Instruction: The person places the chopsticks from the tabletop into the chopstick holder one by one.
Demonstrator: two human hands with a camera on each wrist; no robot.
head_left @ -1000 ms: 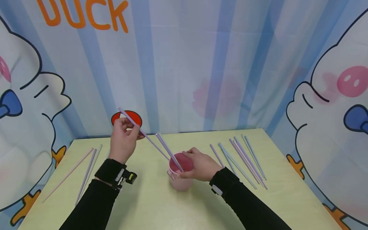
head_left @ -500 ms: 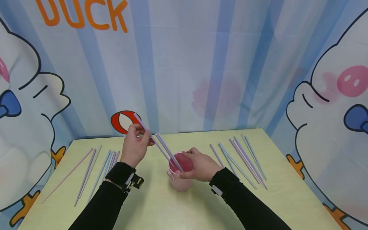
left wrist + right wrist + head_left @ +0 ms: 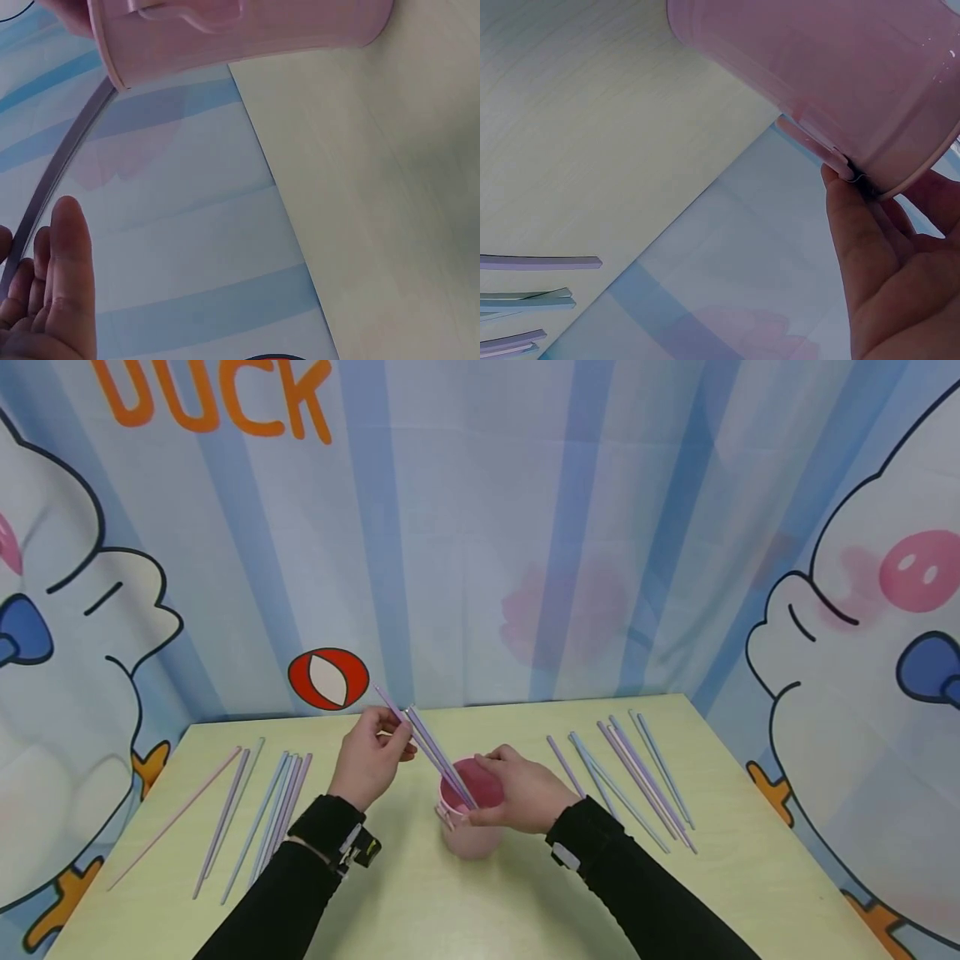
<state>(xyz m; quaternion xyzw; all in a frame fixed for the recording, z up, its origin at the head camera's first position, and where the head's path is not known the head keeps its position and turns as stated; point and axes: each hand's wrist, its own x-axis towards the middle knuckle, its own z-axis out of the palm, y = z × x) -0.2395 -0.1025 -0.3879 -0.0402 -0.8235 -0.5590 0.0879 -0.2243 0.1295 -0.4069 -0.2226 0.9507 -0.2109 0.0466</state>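
Observation:
In the head view my left hand (image 3: 371, 760) pinches a thin lilac stick (image 3: 385, 696), which slants down into a small pink bucket (image 3: 472, 845). Other lilac sticks (image 3: 424, 732) lean in the bucket against its left rim, right beside the held one. The left wrist view shows the stick (image 3: 64, 154) between thumb and fingers, its lower end hidden past the bucket's rim. My right hand (image 3: 525, 789) grips the bucket's rim from the right, thumb in front. From the right wrist, fingers (image 3: 862, 247) hold the rim near a handle mount on the pink wall.
On the pale yellow table (image 3: 420, 918), several pink, lilac, blue and green sticks (image 3: 270, 818) lie at left. More lilac and blue sticks (image 3: 648, 777) lie at right. A striped curtain (image 3: 465, 527) with cartoon ducks hangs behind the table's back edge.
My left hand has moved right and down, bringing the lilac stick's lower end from outside the bucket's rim into the bucket. The right hand and bucket have stayed put.

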